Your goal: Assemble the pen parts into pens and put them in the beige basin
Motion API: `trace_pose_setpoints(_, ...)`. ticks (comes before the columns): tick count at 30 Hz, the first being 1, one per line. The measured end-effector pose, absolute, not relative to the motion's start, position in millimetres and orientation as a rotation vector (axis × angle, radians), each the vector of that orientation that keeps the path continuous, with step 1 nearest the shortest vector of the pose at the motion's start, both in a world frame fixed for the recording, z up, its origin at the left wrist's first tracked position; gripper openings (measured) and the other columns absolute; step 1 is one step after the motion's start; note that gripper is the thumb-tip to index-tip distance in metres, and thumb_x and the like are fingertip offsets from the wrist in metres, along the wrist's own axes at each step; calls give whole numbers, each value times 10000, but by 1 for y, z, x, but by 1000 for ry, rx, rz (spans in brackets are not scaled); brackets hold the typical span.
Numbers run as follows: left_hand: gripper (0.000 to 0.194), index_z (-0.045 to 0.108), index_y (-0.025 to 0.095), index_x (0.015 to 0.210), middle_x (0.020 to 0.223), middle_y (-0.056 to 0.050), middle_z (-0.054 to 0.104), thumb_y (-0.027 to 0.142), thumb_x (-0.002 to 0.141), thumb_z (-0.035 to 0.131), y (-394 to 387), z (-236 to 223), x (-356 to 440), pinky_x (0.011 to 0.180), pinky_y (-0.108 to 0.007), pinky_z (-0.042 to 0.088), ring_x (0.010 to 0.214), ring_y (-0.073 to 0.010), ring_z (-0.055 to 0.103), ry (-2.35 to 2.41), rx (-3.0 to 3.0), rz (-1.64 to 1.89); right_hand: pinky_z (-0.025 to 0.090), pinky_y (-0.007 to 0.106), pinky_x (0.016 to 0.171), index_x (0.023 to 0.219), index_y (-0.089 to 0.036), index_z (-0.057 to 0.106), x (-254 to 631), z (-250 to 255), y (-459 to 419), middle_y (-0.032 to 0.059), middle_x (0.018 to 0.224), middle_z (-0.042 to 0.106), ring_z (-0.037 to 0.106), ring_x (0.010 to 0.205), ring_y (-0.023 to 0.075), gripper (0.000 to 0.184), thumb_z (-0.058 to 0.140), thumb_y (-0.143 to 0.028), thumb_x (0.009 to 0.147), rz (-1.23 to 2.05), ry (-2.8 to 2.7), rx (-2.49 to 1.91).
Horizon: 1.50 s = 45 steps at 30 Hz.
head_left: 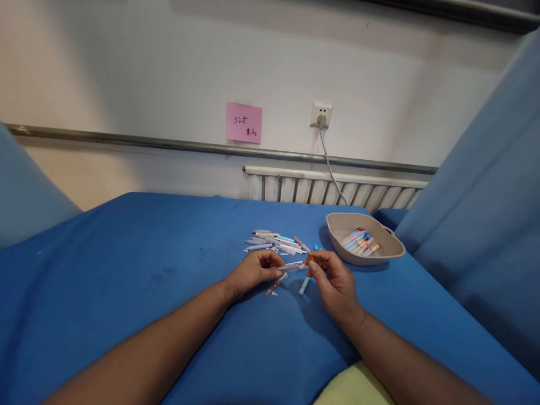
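Whitish plastic, a slim pen (pixel 291 266) is lying crosswise. Left hand (pixel 254 272) is pinching one end; right hand (pixel 337 285), a small brown piece (pixel 310 260) opposite.

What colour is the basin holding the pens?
Plain beige, slightly greyish: the basin shows best in the head view, at right.

Basket (pixel 348 221) right of pen pile (pixel 274 242)

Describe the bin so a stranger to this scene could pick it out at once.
Start with the blue sheet in front of the wall. At its far right, beyond the right hand, sits a beige bin. Unlike the loose pen pile to its left, it is a container, with pens inside.
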<state>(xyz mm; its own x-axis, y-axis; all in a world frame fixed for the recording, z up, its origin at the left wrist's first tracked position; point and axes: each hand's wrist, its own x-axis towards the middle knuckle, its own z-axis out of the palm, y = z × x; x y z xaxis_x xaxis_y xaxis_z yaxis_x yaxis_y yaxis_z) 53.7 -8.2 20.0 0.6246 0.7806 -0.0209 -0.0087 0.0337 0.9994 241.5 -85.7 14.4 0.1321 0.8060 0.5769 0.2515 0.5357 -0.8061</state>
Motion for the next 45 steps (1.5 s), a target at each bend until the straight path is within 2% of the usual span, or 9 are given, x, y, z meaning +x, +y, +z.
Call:
trace_pose_setpoints(8, 286, 581, 125, 759, 562, 21, 593, 289, 616, 767, -8, 17, 53, 451, -217, 415, 481, -116, 541, 670, 1420, 658, 500, 282, 669, 987, -205, 561, 243, 13, -85, 34, 851, 639, 600, 694, 140, 138, 510, -264, 873, 455, -1432, -1007)
trace_pose_setpoints(19, 303, 586, 120, 741, 577, 9, 604, 323, 613, 771, -9, 21, 53, 446, -218, 422, 486, -117, 546, 690, 1421, 665, 486, 296, 682, 998, -213, 568, 246, 14, -86, 32, 822, 624, 579, 715, 153, 156, 489, -254, 870, 365, -1566, -1035)
trace_pose_setpoints(24, 288, 594, 120, 731, 582, 3, 616, 308, 608, 775, -9, 20, 53, 461, -219, 420, 498, -122, 555, 701, 1437, 670, 485, 290, 674, 992, -217, 564, 245, 13, -83, 19, 795, 615, 581, 692, 147, 149, 505, -264, 863, 455, -1518, -1019)
trace_pose_setpoints(30, 279, 612, 112, 772, 616, -9, 629, 312, 644, 757, -7, 17, 52, 498, -237, 434, 510, -119, 553, 697, 1409, 638, 488, 266, 632, 901, -184, 569, 250, -5, -63, 18, 764, 622, 583, 675, 143, 183, 536, -350, 832, 647, -1265, -1096)
trace_pose_setpoints(33, 288, 631, 107, 795, 648, -11, 635, 325, 653, 752, -6, 18, 53, 521, -222, 429, 520, -100, 546, 725, 1413, 651, 478, 273, 619, 819, -175, 603, 256, -20, -53, 15, 712, 634, 588, 651, 153, 175, 562, -343, 800, 700, -1387, -1279)
trace_pose_setpoints(36, 317, 644, 108, 828, 683, -19, 650, 358, 660, 742, -6, 19, 54, 475, -189, 383, 503, -81, 531, 803, 1439, 659, 483, 301, 660, 784, -179, 644, 261, -30, -47, 26, 737, 652, 601, 679, 168, 152, 558, -305, 791, 702, -1546, -1399)
trace_pose_setpoints(39, 376, 631, 115, 880, 739, -43, 674, 421, 677, 711, -6, 20, 54, 422, -183, 350, 482, -85, 539, 844, 1434, 634, 494, 326, 711, 882, -187, 659, 261, -30, -46, 40, 808, 661, 613, 726, 177, 178, 556, -304, 796, 689, -1536, -1365)
trace_pose_setpoints(42, 398, 606, 125, 886, 733, -30, 670, 451, 677, 699, -8, 20, 55, 401, -179, 349, 455, -81, 524, 848, 1435, 594, 504, 302, 666, 1075, -186, 595, 256, -22, -48, 33, 838, 649, 612, 683, 155, 335, 596, -342, 779, 795, -1380, -1191)
trace_pose_setpoints(45, 372, 591, 133, 855, 680, 1, 647, 436, 673, 704, -12, 20, 58, 407, -173, 365, 446, -71, 505, 853, 1477, 555, 484, 243, 579, 1061, -181, 593, 245, -12, -52, 0, 761, 634, 596, 619, 124, 400, 678, -364, 716, 973, -1245, -1013)
